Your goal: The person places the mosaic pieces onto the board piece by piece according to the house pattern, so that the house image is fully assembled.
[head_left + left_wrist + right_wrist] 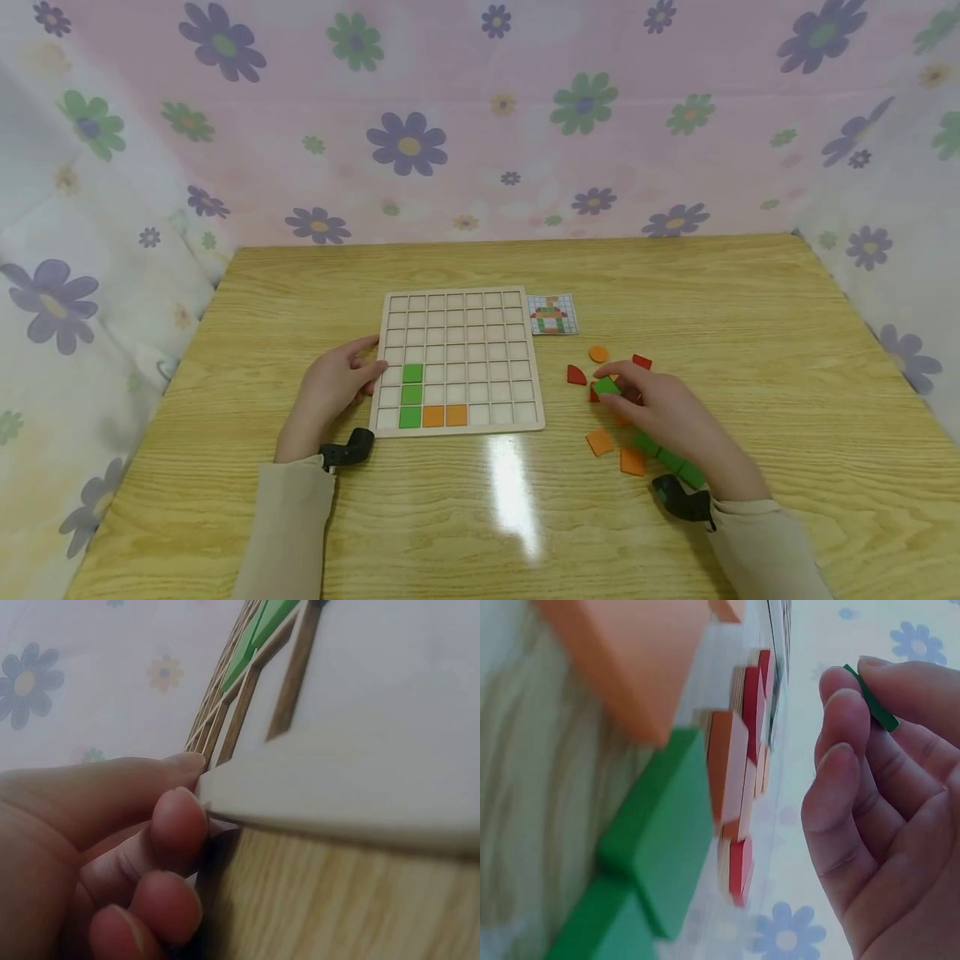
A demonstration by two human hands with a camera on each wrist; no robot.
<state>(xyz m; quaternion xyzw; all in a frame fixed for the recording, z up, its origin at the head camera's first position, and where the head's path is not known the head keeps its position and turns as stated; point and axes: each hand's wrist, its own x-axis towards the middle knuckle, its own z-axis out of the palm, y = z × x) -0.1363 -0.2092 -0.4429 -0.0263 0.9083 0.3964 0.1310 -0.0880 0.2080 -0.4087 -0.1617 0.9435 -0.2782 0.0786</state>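
Note:
At the left edge of a wooden grid board (476,346), my left hand (333,383) holds the frame, thumb on the rim and curled fingers against its side. Three green square tiles (412,394) stand in a column in the board's lower left, with two orange square tiles (444,415) beside the bottom one. My right hand (667,408) pinches a green tile (606,386) between thumb and fingers, above the loose pieces right of the board. Seen from the right wrist, that green tile (875,701) is tilted and edge-on. The hand hides part of the pile.
A small pattern card (552,315) lies at the board's upper right. Around the right hand are an orange disc (598,354), a red quarter-round piece (576,375), orange squares (599,442) and a row of green tiles (670,459). Flowered cloth (480,108) hangs behind the table.

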